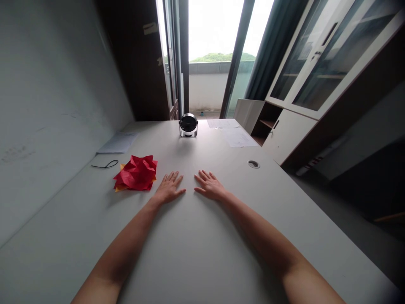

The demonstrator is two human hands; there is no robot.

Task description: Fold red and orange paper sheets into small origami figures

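Note:
My left hand (pixel 168 187) lies flat on the white table (pixel 190 245), palm down with the fingers spread, and holds nothing. Opposite it, a short gap away, my right hand (pixel 210 185) rests the same way, also with nothing in it. Just left of my left hand sits a loose stack of creased red paper (pixel 138 173), with orange paper (pixel 119 186) showing at its edges. The stack and my left hand are apart.
A round black device on a silver stand (pixel 188 125) is at the table's far end. Paper sheets (pixel 238 137) lie far right, more papers (pixel 117 142) far left. A black cord (pixel 106 164) lies near the left wall. A cable hole (pixel 253 164) is on the right.

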